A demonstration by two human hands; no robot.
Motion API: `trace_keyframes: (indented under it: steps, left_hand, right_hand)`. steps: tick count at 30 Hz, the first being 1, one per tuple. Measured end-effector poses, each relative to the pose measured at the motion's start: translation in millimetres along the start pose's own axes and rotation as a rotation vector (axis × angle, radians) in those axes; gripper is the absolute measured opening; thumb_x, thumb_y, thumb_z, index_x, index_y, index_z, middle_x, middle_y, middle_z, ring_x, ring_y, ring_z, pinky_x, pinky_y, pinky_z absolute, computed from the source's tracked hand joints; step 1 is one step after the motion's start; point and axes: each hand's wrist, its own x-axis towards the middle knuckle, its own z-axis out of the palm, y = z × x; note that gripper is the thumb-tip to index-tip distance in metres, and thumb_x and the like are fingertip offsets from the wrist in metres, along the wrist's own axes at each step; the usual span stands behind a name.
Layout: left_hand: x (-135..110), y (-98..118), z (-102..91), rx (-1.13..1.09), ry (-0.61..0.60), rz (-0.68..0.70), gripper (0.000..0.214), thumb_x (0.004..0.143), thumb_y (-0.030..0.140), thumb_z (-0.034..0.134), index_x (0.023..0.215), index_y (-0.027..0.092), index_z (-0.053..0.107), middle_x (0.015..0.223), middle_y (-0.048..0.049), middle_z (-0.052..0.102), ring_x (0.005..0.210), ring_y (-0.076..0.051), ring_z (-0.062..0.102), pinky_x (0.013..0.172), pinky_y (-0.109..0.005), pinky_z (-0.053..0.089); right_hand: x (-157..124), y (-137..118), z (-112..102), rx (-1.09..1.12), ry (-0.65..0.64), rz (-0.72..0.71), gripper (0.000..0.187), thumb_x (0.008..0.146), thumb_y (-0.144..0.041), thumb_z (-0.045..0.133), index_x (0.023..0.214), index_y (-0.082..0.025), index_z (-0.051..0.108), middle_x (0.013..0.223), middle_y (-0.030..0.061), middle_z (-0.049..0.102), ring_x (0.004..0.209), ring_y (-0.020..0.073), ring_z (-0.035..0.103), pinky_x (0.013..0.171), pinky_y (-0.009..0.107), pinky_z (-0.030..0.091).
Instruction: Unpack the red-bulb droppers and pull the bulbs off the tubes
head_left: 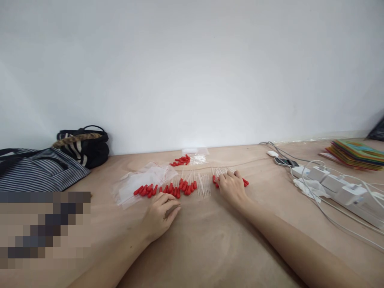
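Note:
My left hand (pixel 161 215) rests on the table with its fingers loosely bent and the thumb apart, holding nothing. Just beyond its fingertips lies a row of glass droppers with red rubber bulbs (pixel 172 189), tips pointing away from me. My right hand (pixel 231 187) is curled over another group of these droppers (pixel 245 182); their clear tubes stick out past the knuckles, and my fingertips are partly hidden. Between the hands lie bare glass tubes (pixel 204 185) without bulbs. Farther back are loose red bulbs (pixel 181 161) and more glass tubes on a clear bag (pixel 199 159).
Clear zip bags (pixel 141 182) are spread at the left of the row. A striped bag (pixel 45 168) and a black bag (pixel 93 148) stand at the far left. On the right are a power strip with chargers (pixel 336 186), white cables and a stack of colourful cards (pixel 355 154). A wall (pixel 192 80) closes off the back.

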Motion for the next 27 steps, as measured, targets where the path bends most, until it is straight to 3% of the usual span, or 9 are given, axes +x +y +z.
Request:
trace_keyframes:
  steps: [6, 10, 16, 21, 24, 27]
  left_hand:
    - [-0.4, 21.3, 18.9, -0.323, -0.019, -0.257, 0.020, 0.081, 0.029, 0.049, 0.085, 0.020, 0.067, 0.073, -0.0032, 0.065, 0.066, -0.015, 0.059, 0.062, -0.026, 0.047]
    - [2.6, 33.1, 34.0, -0.584, -0.153, -0.500, 0.028, 0.081, 0.039, 0.047, 0.090, 0.019, 0.063, 0.071, -0.0022, 0.065, 0.060, -0.015, 0.059, 0.054, -0.025, 0.047]
    - [11.6, 35.1, 37.4, -0.818, -0.198, -0.707, 0.024, 0.075, 0.042, 0.054, 0.075, 0.018, 0.047, 0.059, 0.0024, 0.057, 0.049, -0.011, 0.053, 0.045, -0.021, 0.042]
    - [10.1, 38.0, 37.0, -0.768, -0.161, -0.677, 0.014, 0.073, 0.030, 0.054, 0.075, 0.018, 0.046, 0.063, 0.0029, 0.055, 0.051, -0.010, 0.052, 0.047, -0.021, 0.042]
    - [7.6, 38.5, 37.0, -0.681, -0.151, -0.630, 0.010, 0.073, 0.027, 0.053, 0.075, 0.018, 0.049, 0.064, 0.0023, 0.054, 0.054, -0.011, 0.053, 0.050, -0.023, 0.043]
    - [6.7, 37.1, 37.8, -0.581, -0.154, -0.588, 0.011, 0.072, 0.028, 0.054, 0.075, 0.018, 0.051, 0.066, 0.0013, 0.056, 0.057, -0.012, 0.054, 0.052, -0.023, 0.043]
  right_hand:
    - [-26.6, -24.1, -5.2, 0.075, 0.529, -0.236, 0.035, 0.091, -0.024, 0.038, 0.059, -0.017, 0.052, 0.052, 0.0000, 0.052, 0.059, 0.0129, 0.041, 0.064, 0.031, 0.018]
    - [-42.0, -45.6, -8.0, 0.136, 0.606, -0.376, 0.031, 0.089, -0.020, 0.039, 0.060, -0.018, 0.051, 0.051, -0.0012, 0.047, 0.059, 0.0127, 0.038, 0.063, 0.030, 0.018]
    - [-47.2, -57.3, -0.4, 0.219, 0.555, -0.523, 0.028, 0.087, -0.017, 0.042, 0.061, -0.017, 0.053, 0.055, -0.0002, 0.051, 0.062, 0.0130, 0.039, 0.062, 0.030, 0.018]
    - [-33.3, -37.9, 5.3, 0.358, 0.336, -0.413, 0.021, 0.086, -0.020, 0.043, 0.080, -0.020, 0.063, 0.063, 0.0010, 0.057, 0.065, 0.0124, 0.042, 0.064, 0.030, 0.018]
    - [-20.6, -19.3, 6.0, 0.392, 0.155, -0.368, 0.030, 0.082, -0.011, 0.042, 0.101, -0.023, 0.061, 0.089, 0.0050, 0.059, 0.079, 0.0142, 0.046, 0.069, 0.030, 0.020]
    - [-10.9, -10.5, 4.9, 0.392, 0.018, -0.447, 0.039, 0.081, -0.013, 0.042, 0.114, -0.031, 0.055, 0.113, 0.0066, 0.050, 0.094, 0.0170, 0.045, 0.073, 0.031, 0.022]
